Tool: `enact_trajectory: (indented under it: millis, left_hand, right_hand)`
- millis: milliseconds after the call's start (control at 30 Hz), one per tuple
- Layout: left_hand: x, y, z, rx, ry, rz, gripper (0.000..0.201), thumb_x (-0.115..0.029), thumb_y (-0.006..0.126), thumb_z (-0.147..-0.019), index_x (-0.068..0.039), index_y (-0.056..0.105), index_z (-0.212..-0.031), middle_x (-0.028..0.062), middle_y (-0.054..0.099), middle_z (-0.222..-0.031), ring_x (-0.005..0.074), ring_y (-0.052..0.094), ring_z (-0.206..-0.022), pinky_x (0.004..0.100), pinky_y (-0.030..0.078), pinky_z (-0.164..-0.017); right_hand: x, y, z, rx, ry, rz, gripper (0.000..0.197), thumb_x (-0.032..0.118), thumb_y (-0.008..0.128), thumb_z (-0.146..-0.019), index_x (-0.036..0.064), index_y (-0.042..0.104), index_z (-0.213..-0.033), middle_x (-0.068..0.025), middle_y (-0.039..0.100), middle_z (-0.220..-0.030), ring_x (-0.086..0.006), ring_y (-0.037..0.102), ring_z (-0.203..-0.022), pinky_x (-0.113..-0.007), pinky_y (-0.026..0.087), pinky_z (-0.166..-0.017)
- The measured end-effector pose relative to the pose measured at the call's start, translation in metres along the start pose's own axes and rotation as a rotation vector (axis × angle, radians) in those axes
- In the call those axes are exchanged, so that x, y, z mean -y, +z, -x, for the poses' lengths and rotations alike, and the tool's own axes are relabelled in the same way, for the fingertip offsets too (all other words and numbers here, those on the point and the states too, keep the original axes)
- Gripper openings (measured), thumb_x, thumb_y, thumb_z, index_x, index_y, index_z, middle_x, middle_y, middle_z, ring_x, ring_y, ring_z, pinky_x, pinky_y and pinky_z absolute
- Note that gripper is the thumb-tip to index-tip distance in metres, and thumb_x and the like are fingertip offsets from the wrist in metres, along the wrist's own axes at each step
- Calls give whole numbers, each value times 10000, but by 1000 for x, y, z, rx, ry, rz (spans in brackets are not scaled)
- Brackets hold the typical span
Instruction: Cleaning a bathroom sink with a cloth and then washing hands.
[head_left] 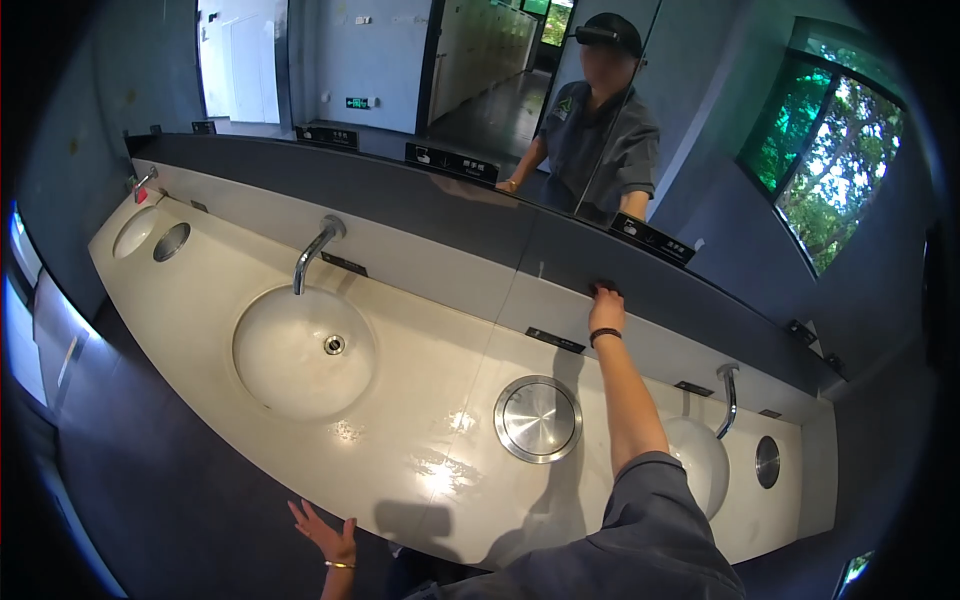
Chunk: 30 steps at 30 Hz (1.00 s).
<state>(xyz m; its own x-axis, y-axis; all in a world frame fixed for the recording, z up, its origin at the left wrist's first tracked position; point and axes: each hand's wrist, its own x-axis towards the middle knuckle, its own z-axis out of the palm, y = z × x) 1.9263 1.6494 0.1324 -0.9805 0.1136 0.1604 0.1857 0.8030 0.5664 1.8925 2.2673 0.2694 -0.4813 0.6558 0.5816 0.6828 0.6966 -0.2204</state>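
Counter: A long pale counter (190,310) is running from far left to near right, wet patches glistening at its near middle.
Mirror: A wide mirror (370,50) is spanning the far side, showing a reflected person in a cap (600,130).
Dark panel: The panel (560,245) is running below the mirror, above the white backsplash, with the right hand reaching its lower edge.
Sinks: The large sink (285,370) is sitting left of centre; another sink (708,465) is showing partly behind the right arm.
Steel lid: A round lid (538,419) is lying flush between those sinks.
Right hand: The hand (608,308) is bending its fingers upward at the panel; I cannot tell whether they are grasping anything.
Left hand: The hand (325,537) is hovering by the counter's near edge, fingers spreading, holding nothing.
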Motion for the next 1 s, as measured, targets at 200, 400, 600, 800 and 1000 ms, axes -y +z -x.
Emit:
enact_trajectory:
  millis: [200, 400, 600, 800, 1000]
  left_hand:
    - [129, -35, 25, 81, -311, -515, 956, -495, 630, -645, -6, 173, -1328, 227, 183, -1366, 361, 333, -1190, 530, 264, -952]
    - [250, -127, -14, 414, -913, -227, 901, -564, 548, -704, -22, 188, -1327, 183, 156, -1382, 346, 160, -1271, 560, 86, -994]
    - [458, -155, -82, 475, -855, -260, 846, -438, 610, -730, -5, 174, -1311, 234, 392, -1245, 355, 403, -1142, 394, 368, -933]
    - [512, -161, -154, 314, -826, -69, 752, -338, 589, -771, 15, 186, -1298, 285, 384, -1219, 419, 395, -1116, 416, 375, -910]
    - [482, -146, -276, 207, -821, 34, 712, -449, 484, -816, 11, 215, -1287, 263, 416, -1193, 380, 455, -1070, 423, 390, -881]
  right_hand:
    - [142, 25, 23, 126, -67, -560, 221, 69, 500, -757, 68, 588, -960, -167, 601, -868, -303, 567, -838, -357, 444, -760]
    - [307, 37, 98, 383, 612, -1989, 273, 125, 424, -880, 48, 452, -1140, -92, 526, -1098, -212, 524, -994, -326, 447, -824]
    - [361, 40, 158, 369, 914, -2076, 290, 105, 379, -895, 32, 398, -1175, -106, 513, -1099, -227, 519, -990, -348, 461, -822]
    - [378, 51, 130, 93, 574, -1476, 253, 85, 432, -872, 28, 480, -1113, -82, 549, -1010, -177, 547, -894, -284, 455, -773]
    - [419, 33, 65, -39, 103, -607, 246, 50, 462, -821, 42, 515, -1061, -142, 542, -1035, -278, 531, -941, -334, 413, -824]
